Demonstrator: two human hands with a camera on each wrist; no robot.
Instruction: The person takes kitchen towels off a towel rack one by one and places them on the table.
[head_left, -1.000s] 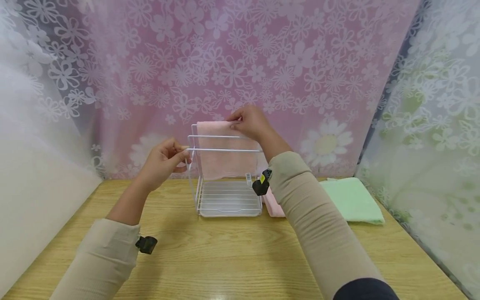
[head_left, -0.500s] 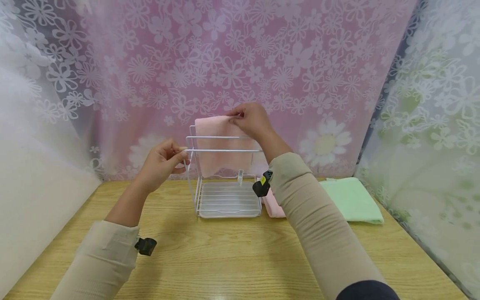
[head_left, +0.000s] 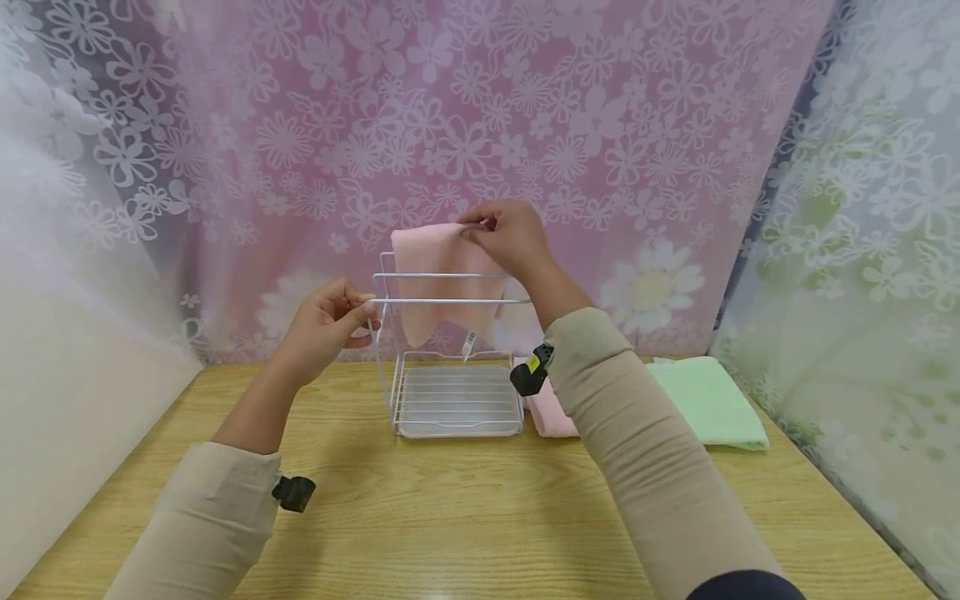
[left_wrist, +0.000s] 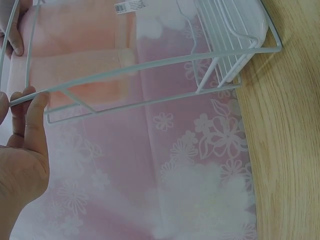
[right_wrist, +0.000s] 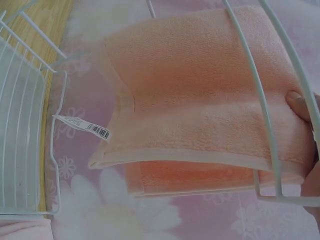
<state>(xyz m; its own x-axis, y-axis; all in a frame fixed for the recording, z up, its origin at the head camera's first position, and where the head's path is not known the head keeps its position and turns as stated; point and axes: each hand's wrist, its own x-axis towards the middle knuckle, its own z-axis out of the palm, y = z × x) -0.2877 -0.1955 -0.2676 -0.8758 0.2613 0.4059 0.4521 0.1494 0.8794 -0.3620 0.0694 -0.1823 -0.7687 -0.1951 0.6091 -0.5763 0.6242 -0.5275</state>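
Note:
A white wire rack [head_left: 450,301] with stepped hanging bars and a tray [head_left: 457,432] at its base stands on the table. At the front bar's left corner, my left hand [head_left: 318,333] grips the wire between thumb and fingers. My right hand [head_left: 513,237] pinches the upper edge of a pink towel [head_left: 423,247] at the rearmost bar. The towel hangs doubled, its two layers parted at the bottom in the right wrist view. From its lower edge dangles a white label [right_wrist: 87,127] with a barcode. Part of the towel is hidden behind the right hand.
A second, folded pink towel [head_left: 551,417] lies right of the rack, partly behind my right forearm. Farther right is a folded green towel [head_left: 716,400]. A pink flowered curtain [head_left: 450,125] hangs behind, with pale flowered sheets on both sides of the wooden table [head_left: 420,517].
My right hand has risen slightly, lifting the pink towel's top edge above the rear bar. The towel's lower edge and label have moved up and left. My left hand keeps its grip.

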